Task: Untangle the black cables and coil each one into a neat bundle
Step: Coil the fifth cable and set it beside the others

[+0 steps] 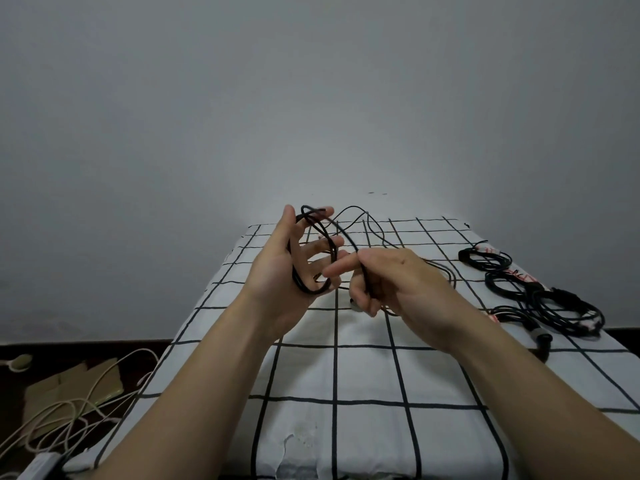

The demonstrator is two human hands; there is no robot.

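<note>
My left hand (294,268) is raised over the bed with its palm facing right and its fingers spread, and several loops of a thin black cable (313,252) are wound round it. My right hand (391,282) grips the same cable just to the right of those loops, its index finger pointing at my left palm. The free length of the cable arcs up behind my hands and trails down onto the sheet. At the bed's right edge lie coiled black cables (485,259), another coil (505,284) and a bigger bundle (557,311).
The bed is covered by a white sheet with a black grid (374,375) and stands against a plain grey wall. On the dark floor to the left lie beige cables (69,414), flat cardboard (79,382) and a white adapter (41,464).
</note>
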